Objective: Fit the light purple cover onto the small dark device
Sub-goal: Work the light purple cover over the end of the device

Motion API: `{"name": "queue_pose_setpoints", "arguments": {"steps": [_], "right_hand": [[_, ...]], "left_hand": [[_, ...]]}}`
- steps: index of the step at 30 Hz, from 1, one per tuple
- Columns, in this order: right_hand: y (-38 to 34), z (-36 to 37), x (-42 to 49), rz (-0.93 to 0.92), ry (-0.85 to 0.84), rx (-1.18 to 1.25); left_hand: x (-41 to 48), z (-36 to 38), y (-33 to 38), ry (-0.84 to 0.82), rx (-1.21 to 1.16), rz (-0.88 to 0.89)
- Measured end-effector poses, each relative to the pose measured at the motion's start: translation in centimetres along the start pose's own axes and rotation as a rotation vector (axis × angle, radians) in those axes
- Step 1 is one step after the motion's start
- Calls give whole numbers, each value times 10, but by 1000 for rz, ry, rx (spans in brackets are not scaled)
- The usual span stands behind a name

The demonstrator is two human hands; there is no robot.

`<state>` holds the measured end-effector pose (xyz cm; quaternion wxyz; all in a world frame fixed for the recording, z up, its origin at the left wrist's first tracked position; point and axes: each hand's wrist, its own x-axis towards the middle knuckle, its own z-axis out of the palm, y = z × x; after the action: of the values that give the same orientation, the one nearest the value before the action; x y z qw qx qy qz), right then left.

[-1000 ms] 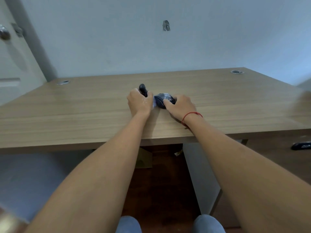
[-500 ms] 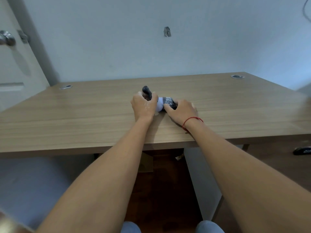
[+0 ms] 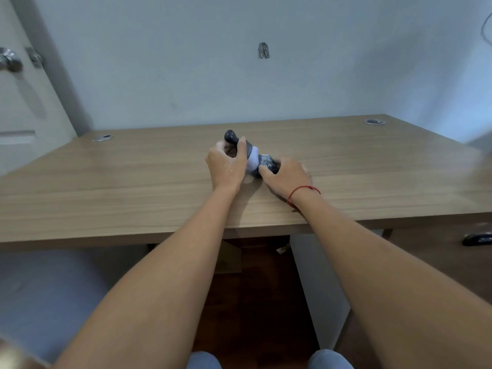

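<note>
Both hands meet at the middle of the wooden desk (image 3: 133,187). My left hand (image 3: 226,166) is closed around the small dark device (image 3: 231,137), whose rounded end sticks up above my fingers. A light purple cover (image 3: 253,158) shows as a pale band between the two hands, around the device's body. My right hand (image 3: 286,177) grips the dark patterned lower end (image 3: 267,162), which rests low on the desk. My fingers hide much of the device and cover.
The desk has two round cable grommets, one at the back left (image 3: 102,137) and one at the back right (image 3: 374,121). A door with a knob (image 3: 9,62) stands at left. A dark drawer handle (image 3: 476,238) is at lower right.
The device has been tilted up and its dark end raised above my left hand. More of the light purple cover shows between the hands. The camera view has shifted slightly downward.
</note>
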<state>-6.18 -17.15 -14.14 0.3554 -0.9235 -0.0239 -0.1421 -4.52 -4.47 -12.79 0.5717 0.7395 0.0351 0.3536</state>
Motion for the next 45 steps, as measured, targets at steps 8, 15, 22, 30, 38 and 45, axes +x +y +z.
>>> {"name": "queue_pose_setpoints", "arguments": {"steps": [8, 15, 22, 30, 38, 45], "right_hand": [[-8, -1, -2, -13, 1, -125], [-6, -1, -4, -14, -27, -80], [1, -2, 1, -65, -66, -74], [3, -3, 4, -93, -83, -95], [6, -1, 7, -115, -104, -91], [10, 2, 12, -149, -119, -162]], "left_hand": [[5, -1, -8, 82, 61, -58], [2, 1, -9, 6, 302, 42], [-2, 3, -4, -45, 267, 150], [-3, 2, 0, -39, 237, 108], [-5, 1, 3, -72, 217, 165], [2, -4, -5, 16, 245, -22]]}}
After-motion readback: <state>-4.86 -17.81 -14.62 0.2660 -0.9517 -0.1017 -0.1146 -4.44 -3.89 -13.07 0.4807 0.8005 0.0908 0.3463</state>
